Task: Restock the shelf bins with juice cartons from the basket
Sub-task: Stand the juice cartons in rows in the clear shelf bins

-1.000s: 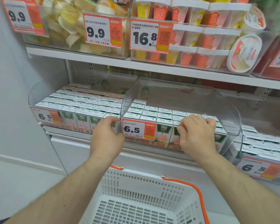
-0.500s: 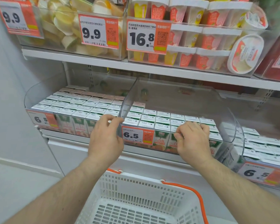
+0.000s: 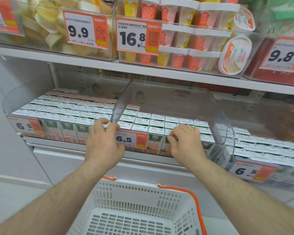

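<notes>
Head view: left hand (image 3: 103, 144) and right hand (image 3: 185, 143) both curl over the front lip of the clear plastic middle bin (image 3: 168, 99), seemingly to slide it. Green-and-white juice cartons (image 3: 143, 123) pack it. The white slatted basket (image 3: 134, 209) near below shows none.

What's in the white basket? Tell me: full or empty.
Empty as far as visible: the white basket shows only bare slotted floor; its near end is out of frame.

A shop: price tags (image 3: 87, 29) on stocked shelves (image 3: 143, 68).
</notes>
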